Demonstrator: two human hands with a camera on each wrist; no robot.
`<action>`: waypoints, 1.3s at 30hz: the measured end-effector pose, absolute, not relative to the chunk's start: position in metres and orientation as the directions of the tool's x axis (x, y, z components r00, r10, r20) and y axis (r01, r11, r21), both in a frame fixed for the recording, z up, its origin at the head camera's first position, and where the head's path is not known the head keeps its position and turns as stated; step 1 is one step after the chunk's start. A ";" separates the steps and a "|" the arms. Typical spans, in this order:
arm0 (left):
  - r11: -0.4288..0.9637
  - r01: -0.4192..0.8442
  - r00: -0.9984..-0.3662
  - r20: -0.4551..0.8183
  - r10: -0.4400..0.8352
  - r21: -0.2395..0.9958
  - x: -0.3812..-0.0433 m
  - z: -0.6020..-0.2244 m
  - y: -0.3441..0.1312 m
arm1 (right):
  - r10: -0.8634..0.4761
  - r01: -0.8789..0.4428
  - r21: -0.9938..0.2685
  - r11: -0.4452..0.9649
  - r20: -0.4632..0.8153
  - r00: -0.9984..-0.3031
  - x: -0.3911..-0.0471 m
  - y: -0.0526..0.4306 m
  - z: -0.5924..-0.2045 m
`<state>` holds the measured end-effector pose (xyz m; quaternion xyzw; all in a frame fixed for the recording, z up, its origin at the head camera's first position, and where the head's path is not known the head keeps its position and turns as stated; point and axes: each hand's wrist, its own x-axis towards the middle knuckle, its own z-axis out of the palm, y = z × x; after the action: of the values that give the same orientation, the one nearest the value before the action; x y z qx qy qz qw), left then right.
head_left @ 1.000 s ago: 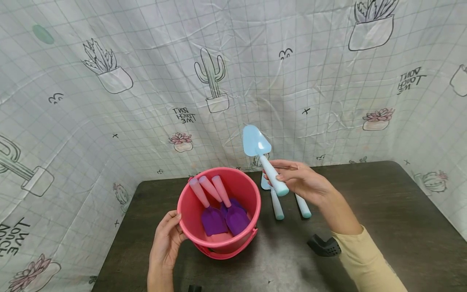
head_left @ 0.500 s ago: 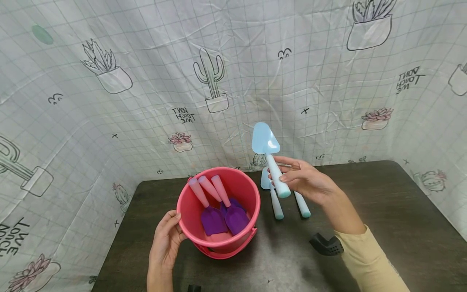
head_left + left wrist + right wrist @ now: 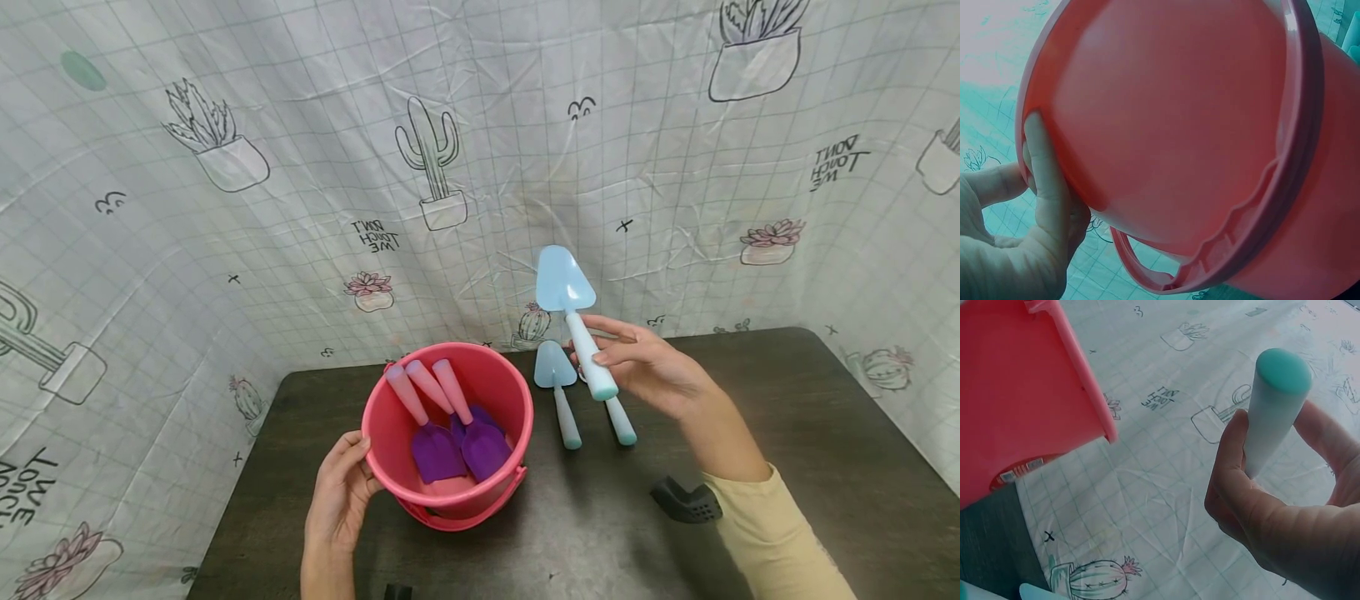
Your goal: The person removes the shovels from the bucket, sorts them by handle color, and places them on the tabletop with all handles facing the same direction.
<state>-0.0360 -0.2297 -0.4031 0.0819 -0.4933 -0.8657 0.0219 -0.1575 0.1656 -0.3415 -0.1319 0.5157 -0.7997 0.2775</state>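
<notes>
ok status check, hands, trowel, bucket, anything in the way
Left hand grips bucket at rim. Right hand holds blue trowel above table. Three purple shovels inside bucket. Second trowel lies on table, likely not in way.

You have room inside the round red plastic bucket [image 3: 501, 387] at far right; pink-handled purple plastic shovels [image 3: 438, 455] block its middle. A pale-blue trowel [image 3: 567, 418] obstructs you beside it; farther right, you could cross dark wooden tabletop [image 3: 795, 400].

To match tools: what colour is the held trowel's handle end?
Turquoise handle end, largest and clearest in the right wrist view.
</notes>
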 end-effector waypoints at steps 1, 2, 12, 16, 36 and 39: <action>-0.508 -0.046 -0.984 -0.127 -0.125 0.860 -0.036 -0.403 -0.230 | -0.580 0.313 -0.894 -0.321 -0.076 -0.811 -0.158 0.167 -0.342; -0.506 -0.049 -0.983 -0.132 -0.128 0.861 -0.037 -0.403 -0.230 | -0.579 0.319 -0.889 -0.329 -0.078 -0.812 -0.158 0.168 -0.342; -0.521 -0.046 -0.985 -0.125 -0.118 0.853 -0.036 -0.403 -0.231 | -0.564 0.342 -0.859 -0.381 -0.078 -0.822 -0.160 0.185 -0.349; -0.517 -0.044 -0.985 -0.123 -0.120 0.855 -0.037 -0.402 -0.230 | -0.566 0.318 -0.875 -0.365 -0.063 -0.822 -0.161 0.192 -0.351; -0.539 -0.020 -0.992 -0.086 -0.098 0.842 -0.035 -0.401 -0.227 | -0.545 0.272 -0.913 -0.303 -0.068 -0.836 -0.161 0.214 -0.364; -0.538 -0.022 -0.991 -0.089 -0.098 0.843 -0.035 -0.400 -0.227 | -0.527 0.274 -0.916 -0.294 -0.084 -0.846 -0.161 0.217 -0.367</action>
<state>-0.0352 -0.2272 -0.4004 0.0624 -0.4801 -0.8747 0.0215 -0.1610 0.2173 -0.3670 -0.1173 0.5382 -0.7957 0.2518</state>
